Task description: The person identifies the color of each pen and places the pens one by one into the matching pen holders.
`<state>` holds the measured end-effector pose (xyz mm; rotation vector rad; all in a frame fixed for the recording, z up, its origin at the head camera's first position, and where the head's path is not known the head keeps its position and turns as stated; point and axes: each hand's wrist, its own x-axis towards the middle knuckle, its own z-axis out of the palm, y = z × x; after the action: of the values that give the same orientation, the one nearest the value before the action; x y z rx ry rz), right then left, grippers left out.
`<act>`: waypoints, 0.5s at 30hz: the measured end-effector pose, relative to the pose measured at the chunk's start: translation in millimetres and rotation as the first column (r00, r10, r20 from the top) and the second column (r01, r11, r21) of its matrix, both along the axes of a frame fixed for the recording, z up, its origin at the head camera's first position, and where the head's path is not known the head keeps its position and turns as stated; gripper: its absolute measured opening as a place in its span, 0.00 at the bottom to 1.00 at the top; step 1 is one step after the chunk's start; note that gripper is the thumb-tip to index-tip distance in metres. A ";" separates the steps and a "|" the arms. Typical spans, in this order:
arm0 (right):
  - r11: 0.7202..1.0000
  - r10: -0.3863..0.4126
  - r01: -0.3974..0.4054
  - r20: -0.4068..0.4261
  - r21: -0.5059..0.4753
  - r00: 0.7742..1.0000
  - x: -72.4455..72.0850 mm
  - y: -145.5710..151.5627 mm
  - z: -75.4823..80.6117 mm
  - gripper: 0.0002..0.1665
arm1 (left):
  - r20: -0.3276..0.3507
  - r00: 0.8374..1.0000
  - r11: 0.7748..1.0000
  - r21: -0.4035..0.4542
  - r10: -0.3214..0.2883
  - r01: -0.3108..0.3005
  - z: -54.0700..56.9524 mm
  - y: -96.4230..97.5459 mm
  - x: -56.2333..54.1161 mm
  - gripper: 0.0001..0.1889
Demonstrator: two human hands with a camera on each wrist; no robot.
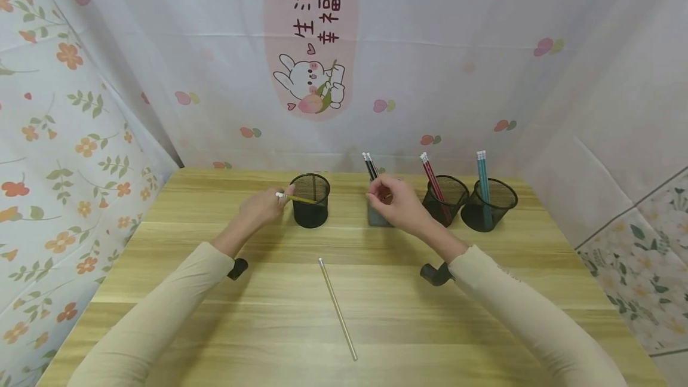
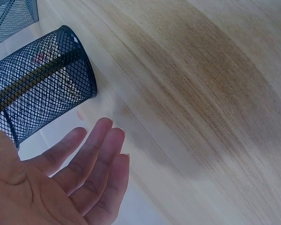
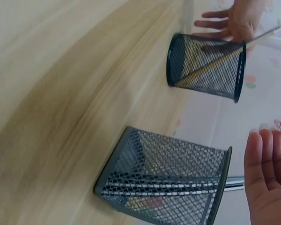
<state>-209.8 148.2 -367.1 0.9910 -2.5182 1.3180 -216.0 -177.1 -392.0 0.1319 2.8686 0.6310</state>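
Observation:
In the head view, a round black mesh cup (image 1: 310, 217) stands upright at left centre. Gold pencils (image 1: 298, 198) lean in it, white eraser ends over its left rim. My left hand (image 1: 262, 206) is beside that rim, its fingers loosely extended and holding nothing in the left wrist view. At the square mesh holder (image 1: 380, 218), my right hand (image 1: 399, 203) hovers over the front with bent fingers and nothing between them, partly hiding it. Black pencils (image 1: 369, 166) rise from this holder. Another gold pencil (image 1: 337, 309) lies on the table, nearer to me.
Right of the square holder stand two more round mesh cups, one (image 1: 457, 191) with red pencils (image 1: 432, 175), the other (image 1: 502, 196) with teal pencils (image 1: 482, 175). A printed curtain (image 1: 430, 76) hangs behind the wooden table (image 1: 269, 327). Small black devices (image 1: 436, 274) show by both cuffs.

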 end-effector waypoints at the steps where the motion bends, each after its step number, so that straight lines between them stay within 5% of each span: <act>1: 1.000 0.004 -0.004 0.000 0.012 1.000 1.0 -1.0 -0.9 0.02 | -0.001 1.000 1.000 0.000 0.001 -0.001 0.1 0.0 -0.2 0.41; 15: 0.983 0.012 -0.032 0.110 0.178 0.994 13.7 -18.9 -11.5 0.05 | -0.043 0.999 0.999 0.013 -0.031 0.032 2.1 -1.6 1.7 0.38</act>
<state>-196.0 129.3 -378.6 1.0087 -2.7569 1.1970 -214.2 -178.6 -389.9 0.1952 2.8975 0.6503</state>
